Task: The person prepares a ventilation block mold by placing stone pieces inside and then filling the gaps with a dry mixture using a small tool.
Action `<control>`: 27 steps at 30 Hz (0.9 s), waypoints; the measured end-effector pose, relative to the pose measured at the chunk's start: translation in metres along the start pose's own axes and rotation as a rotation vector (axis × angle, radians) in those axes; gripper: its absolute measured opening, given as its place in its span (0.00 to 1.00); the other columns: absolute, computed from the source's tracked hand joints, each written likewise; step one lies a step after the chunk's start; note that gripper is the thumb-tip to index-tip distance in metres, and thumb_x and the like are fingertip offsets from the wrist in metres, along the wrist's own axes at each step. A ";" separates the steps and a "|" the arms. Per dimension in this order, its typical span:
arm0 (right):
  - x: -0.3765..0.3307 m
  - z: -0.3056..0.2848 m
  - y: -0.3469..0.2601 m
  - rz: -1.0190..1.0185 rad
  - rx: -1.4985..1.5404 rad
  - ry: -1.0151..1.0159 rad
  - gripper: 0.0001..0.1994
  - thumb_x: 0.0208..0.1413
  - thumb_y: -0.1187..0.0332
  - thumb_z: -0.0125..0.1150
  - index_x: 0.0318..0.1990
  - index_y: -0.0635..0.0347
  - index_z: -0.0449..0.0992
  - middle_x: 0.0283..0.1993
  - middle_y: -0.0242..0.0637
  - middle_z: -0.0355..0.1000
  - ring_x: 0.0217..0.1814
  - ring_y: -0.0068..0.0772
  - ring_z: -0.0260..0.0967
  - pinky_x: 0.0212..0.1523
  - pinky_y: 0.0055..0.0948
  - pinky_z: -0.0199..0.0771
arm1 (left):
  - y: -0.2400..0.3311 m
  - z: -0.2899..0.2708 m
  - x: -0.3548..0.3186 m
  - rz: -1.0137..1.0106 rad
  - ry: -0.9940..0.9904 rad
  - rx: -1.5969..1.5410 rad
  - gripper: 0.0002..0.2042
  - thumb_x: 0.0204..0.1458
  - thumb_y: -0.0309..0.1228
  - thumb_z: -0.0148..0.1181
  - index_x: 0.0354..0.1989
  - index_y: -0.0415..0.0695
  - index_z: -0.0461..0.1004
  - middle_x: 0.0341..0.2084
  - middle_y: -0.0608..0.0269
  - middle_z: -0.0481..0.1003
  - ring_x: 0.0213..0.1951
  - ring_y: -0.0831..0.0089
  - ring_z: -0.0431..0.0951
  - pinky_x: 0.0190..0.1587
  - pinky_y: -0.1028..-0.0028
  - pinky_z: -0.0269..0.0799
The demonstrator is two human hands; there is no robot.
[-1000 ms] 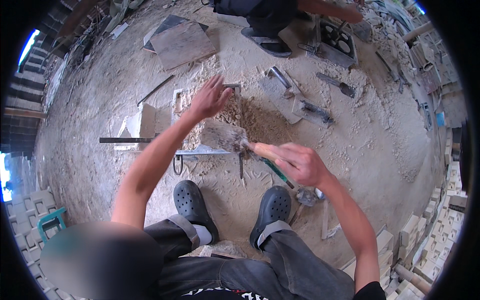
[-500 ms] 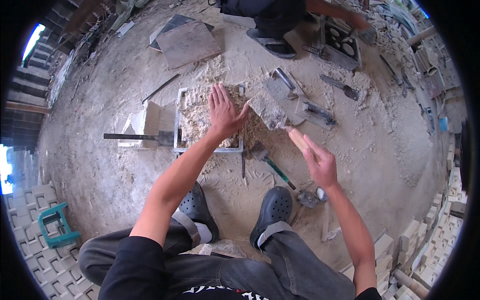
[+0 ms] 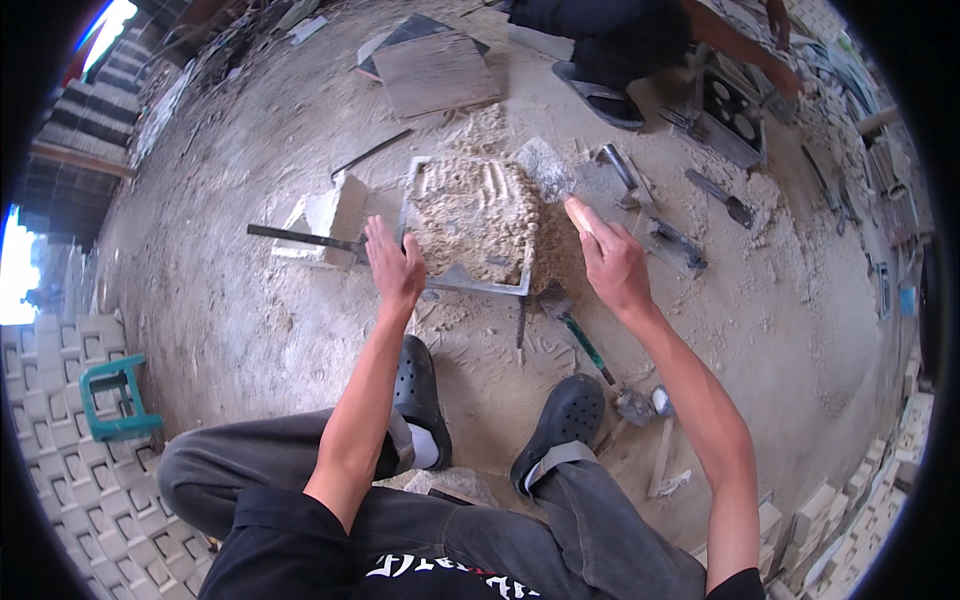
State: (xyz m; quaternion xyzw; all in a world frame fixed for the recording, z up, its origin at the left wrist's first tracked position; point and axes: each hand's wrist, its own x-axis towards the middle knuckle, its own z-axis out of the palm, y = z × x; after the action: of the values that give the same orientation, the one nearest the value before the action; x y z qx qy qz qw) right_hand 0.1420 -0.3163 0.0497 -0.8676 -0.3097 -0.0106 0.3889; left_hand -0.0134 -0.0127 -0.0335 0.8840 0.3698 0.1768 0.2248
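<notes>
Right hand (image 3: 618, 268): fingers grasping trowel (image 3: 545, 166) by wooden handle (image 3: 577, 214), likely for control, beside frame's (image 3: 490, 287) far right corner. Left hand (image 3: 396, 268): fingers released, near-left corner; contact unclear.

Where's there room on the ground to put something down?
Between the teal stool and the white block there's bare ground; the dusty gap between the two clogs is smaller. Right of the filled frame is crowded: the trowel in the right hand, and more tools.
</notes>
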 end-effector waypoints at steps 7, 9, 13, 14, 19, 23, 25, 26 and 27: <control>-0.010 0.020 -0.025 -0.042 -0.124 -0.036 0.22 0.62 0.68 0.57 0.64 0.50 0.73 0.34 0.48 0.74 0.34 0.54 0.74 0.36 0.47 0.77 | 0.002 -0.011 -0.041 0.203 -0.029 0.046 0.50 0.56 0.56 0.61 0.72 0.27 0.47 0.71 0.33 0.53 0.74 0.44 0.49 0.75 0.58 0.44; -0.015 0.024 -0.038 -0.040 -0.120 -0.036 0.22 0.62 0.68 0.57 0.64 0.49 0.73 0.34 0.48 0.74 0.33 0.54 0.75 0.35 0.47 0.77 | 0.000 -0.014 -0.043 0.228 -0.040 0.098 0.60 0.47 0.64 0.65 0.72 0.26 0.44 0.71 0.33 0.51 0.74 0.44 0.48 0.75 0.56 0.44; -0.026 0.030 -0.036 -0.069 -0.036 -0.059 0.23 0.64 0.67 0.56 0.67 0.48 0.71 0.34 0.47 0.74 0.33 0.51 0.76 0.35 0.46 0.79 | -0.006 -0.018 -0.044 0.239 -0.060 0.161 0.67 0.39 0.71 0.66 0.72 0.25 0.41 0.72 0.32 0.48 0.75 0.44 0.47 0.75 0.54 0.42; -0.028 0.032 -0.040 -0.067 -0.040 -0.058 0.23 0.64 0.67 0.56 0.67 0.48 0.70 0.35 0.47 0.74 0.33 0.51 0.76 0.34 0.46 0.79 | -0.008 -0.018 -0.045 0.228 -0.058 0.163 0.68 0.39 0.71 0.67 0.73 0.26 0.40 0.72 0.32 0.47 0.75 0.44 0.46 0.75 0.54 0.42; -0.033 0.038 -0.053 -0.057 -0.037 -0.092 0.23 0.64 0.66 0.56 0.67 0.47 0.70 0.35 0.48 0.75 0.32 0.50 0.78 0.32 0.45 0.81 | -0.009 -0.016 -0.050 0.217 -0.073 0.193 0.70 0.37 0.72 0.67 0.73 0.26 0.37 0.73 0.31 0.45 0.75 0.44 0.46 0.75 0.53 0.41; -0.037 0.051 -0.081 -0.065 0.049 -0.215 0.24 0.65 0.66 0.54 0.69 0.45 0.67 0.36 0.50 0.74 0.30 0.54 0.78 0.31 0.46 0.83 | -0.010 -0.017 -0.051 0.201 -0.068 0.195 0.70 0.37 0.71 0.68 0.73 0.27 0.37 0.73 0.31 0.46 0.74 0.43 0.47 0.75 0.53 0.42; -0.036 0.058 -0.095 -0.110 0.081 -0.265 0.24 0.65 0.66 0.54 0.69 0.45 0.66 0.36 0.51 0.74 0.29 0.55 0.78 0.30 0.46 0.83 | -0.011 -0.018 -0.051 0.177 -0.072 0.171 0.70 0.37 0.70 0.69 0.73 0.27 0.38 0.72 0.31 0.47 0.74 0.43 0.49 0.74 0.53 0.44; -0.037 0.062 -0.094 -0.183 0.076 -0.247 0.25 0.65 0.67 0.54 0.70 0.47 0.65 0.37 0.52 0.75 0.30 0.54 0.79 0.30 0.45 0.84 | -0.009 -0.017 -0.050 0.163 -0.077 0.144 0.69 0.37 0.69 0.70 0.73 0.27 0.38 0.72 0.32 0.48 0.73 0.43 0.50 0.74 0.54 0.45; -0.039 0.067 -0.094 -0.231 0.079 -0.233 0.25 0.65 0.67 0.54 0.70 0.47 0.65 0.37 0.51 0.75 0.31 0.54 0.79 0.30 0.44 0.84 | -0.008 -0.017 -0.050 0.149 -0.082 0.118 0.69 0.37 0.68 0.71 0.73 0.27 0.38 0.72 0.32 0.49 0.73 0.43 0.52 0.74 0.54 0.46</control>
State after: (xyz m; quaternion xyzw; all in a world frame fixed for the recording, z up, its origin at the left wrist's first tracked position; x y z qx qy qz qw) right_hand 0.0445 -0.2439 0.0560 -0.8057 -0.4505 0.0577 0.3801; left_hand -0.0587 -0.0400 -0.0310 0.9272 0.3033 0.1347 0.1738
